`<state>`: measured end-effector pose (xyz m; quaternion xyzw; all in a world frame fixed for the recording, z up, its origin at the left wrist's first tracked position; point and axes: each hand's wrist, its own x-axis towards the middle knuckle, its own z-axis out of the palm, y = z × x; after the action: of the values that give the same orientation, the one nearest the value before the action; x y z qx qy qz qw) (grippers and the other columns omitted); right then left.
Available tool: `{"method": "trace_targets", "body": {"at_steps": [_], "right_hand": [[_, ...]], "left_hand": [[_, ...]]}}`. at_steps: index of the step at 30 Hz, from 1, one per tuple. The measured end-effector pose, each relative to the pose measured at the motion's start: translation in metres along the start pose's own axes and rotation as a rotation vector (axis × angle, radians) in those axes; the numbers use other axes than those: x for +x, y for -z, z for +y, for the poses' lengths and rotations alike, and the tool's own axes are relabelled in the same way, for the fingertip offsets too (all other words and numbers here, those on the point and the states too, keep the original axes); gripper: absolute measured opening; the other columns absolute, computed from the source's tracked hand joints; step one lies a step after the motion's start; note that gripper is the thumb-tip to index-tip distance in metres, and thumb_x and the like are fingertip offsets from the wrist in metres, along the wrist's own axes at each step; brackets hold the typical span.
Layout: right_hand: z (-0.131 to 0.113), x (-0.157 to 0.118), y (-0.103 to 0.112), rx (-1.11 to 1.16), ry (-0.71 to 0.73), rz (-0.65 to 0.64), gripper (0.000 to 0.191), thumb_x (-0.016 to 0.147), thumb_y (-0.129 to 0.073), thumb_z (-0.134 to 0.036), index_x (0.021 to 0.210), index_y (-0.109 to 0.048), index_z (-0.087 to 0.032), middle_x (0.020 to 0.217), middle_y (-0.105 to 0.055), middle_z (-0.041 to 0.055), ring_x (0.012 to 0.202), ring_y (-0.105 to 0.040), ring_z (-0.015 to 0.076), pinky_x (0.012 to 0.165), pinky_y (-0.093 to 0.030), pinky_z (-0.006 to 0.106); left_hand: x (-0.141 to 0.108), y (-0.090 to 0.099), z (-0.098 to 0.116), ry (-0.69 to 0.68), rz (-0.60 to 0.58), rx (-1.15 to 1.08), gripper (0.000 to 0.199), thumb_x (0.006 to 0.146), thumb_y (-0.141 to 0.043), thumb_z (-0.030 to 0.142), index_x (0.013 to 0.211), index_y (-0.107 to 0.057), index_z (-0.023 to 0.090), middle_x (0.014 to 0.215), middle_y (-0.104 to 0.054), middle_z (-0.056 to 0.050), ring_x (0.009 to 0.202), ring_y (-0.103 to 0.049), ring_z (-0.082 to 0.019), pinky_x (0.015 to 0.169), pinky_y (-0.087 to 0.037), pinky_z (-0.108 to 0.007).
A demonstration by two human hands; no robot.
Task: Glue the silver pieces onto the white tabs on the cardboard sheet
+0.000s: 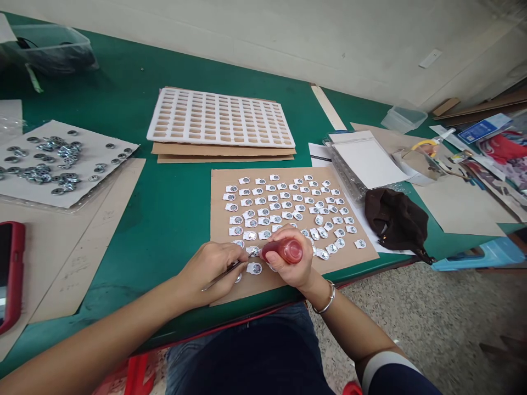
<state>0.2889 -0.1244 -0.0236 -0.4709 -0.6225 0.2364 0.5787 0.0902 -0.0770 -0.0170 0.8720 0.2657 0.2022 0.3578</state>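
Observation:
My right hand (294, 269) is wrapped round a red squeeze bottle (290, 250), tipped so its narrow end points down and left. In my left hand (212, 271) is a thin metal tool that looks like tweezers (224, 274), pinched between the fingers. Both tips meet over a small white piece with a round metal disc (254, 251). Rows of similar white pieces with discs (262, 212) lie on a brown cardboard sheet (349, 262). Some of them are hidden behind my right hand.
A white grid tray (222, 144) rests on cardboard at the back. Loose metal discs (66, 153) cover a sheet at left, near a red-cased phone (16, 274). A dark cloth bag (395, 219), stacked papers (368, 159) and a clear box (403, 118) stand at right.

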Motion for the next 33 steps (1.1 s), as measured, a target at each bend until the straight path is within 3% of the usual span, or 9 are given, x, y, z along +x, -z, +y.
{"method": "trace_targets", "body": {"at_steps": [7, 12, 15, 20, 24, 27, 33], "right_hand": [[0.002, -0.002, 0.000, 0.023, -0.032, 0.007, 0.027, 0.069, -0.071, -0.031, 0.089, -0.055, -0.023, 0.078, -0.060, 0.0028, 0.072, -0.060, 0.0182, 0.066, -0.051, 0.036], [0.003, 0.005, 0.005, 0.310, -0.212, 0.247, 0.027, 0.075, -0.063, -0.042, 0.090, -0.050, -0.025, 0.080, -0.055, 0.0001, 0.063, -0.060, 0.0146, 0.052, -0.054, 0.031], [0.003, 0.012, 0.010, 0.503, -0.294, 0.314, 0.036, 0.075, -0.059, -0.052, 0.099, -0.045, -0.028, 0.080, -0.053, -0.0021, 0.052, -0.059, 0.0114, 0.042, -0.053, 0.027], [-0.003, 0.017, 0.004, 0.610, -0.309, 0.242, 0.050, 0.069, -0.064, -0.058, 0.103, -0.041, -0.030, 0.081, -0.055, -0.0025, 0.052, -0.061, 0.0118, 0.042, -0.054, 0.026], [-0.007, 0.017, -0.007, 0.549, -0.317, 0.196, 0.049, 0.066, -0.073, -0.041, 0.102, -0.041, -0.029, 0.085, -0.056, -0.0018, 0.065, -0.063, 0.0133, 0.055, -0.059, 0.029], [-0.007, 0.016, -0.009, 0.462, -0.301, 0.189, 0.053, 0.064, -0.075, -0.041, 0.103, -0.041, -0.028, 0.086, -0.056, -0.0001, 0.070, -0.063, 0.0151, 0.063, -0.060, 0.034], [-0.004, 0.015, -0.005, 0.390, -0.357, 0.164, 0.047, 0.071, -0.063, -0.050, 0.101, -0.034, -0.029, 0.083, -0.053, -0.0003, 0.058, -0.060, 0.0129, 0.047, -0.056, 0.029]], "left_hand": [[0.003, 0.003, 0.003, -0.007, -0.029, 0.010, 0.011, 0.083, -0.050, 0.012, 0.081, -0.059, 0.018, 0.067, -0.062, 0.002, 0.058, -0.056, -0.010, 0.056, -0.038, -0.020], [0.001, 0.007, 0.004, -0.045, 0.075, 0.073, 0.007, 0.084, -0.052, 0.018, 0.082, -0.059, 0.018, 0.070, -0.065, 0.000, 0.061, -0.060, -0.011, 0.056, -0.043, -0.020], [-0.005, 0.009, 0.016, -0.147, 0.100, 0.153, 0.007, 0.084, -0.051, 0.017, 0.085, -0.058, 0.018, 0.074, -0.066, -0.001, 0.066, -0.064, -0.013, 0.060, -0.048, -0.021], [-0.013, 0.000, 0.036, -0.333, 0.116, 0.253, 0.010, 0.083, -0.050, 0.012, 0.089, -0.055, 0.018, 0.073, -0.066, -0.002, 0.064, -0.065, -0.013, 0.063, -0.053, -0.023], [-0.014, -0.010, 0.031, -0.372, 0.140, 0.304, 0.011, 0.082, -0.049, 0.010, 0.089, -0.054, 0.018, 0.071, -0.065, -0.002, 0.062, -0.064, -0.013, 0.062, -0.053, -0.023], [-0.015, -0.015, 0.025, -0.354, 0.143, 0.329, 0.011, 0.082, -0.048, 0.009, 0.086, -0.054, 0.017, 0.069, -0.065, -0.002, 0.059, -0.063, -0.013, 0.060, -0.053, -0.023], [-0.015, -0.015, 0.026, -0.333, 0.099, 0.378, 0.014, 0.081, -0.045, 0.007, 0.083, -0.054, 0.018, 0.066, -0.063, -0.002, 0.056, -0.061, -0.012, 0.057, -0.051, -0.022]]}}
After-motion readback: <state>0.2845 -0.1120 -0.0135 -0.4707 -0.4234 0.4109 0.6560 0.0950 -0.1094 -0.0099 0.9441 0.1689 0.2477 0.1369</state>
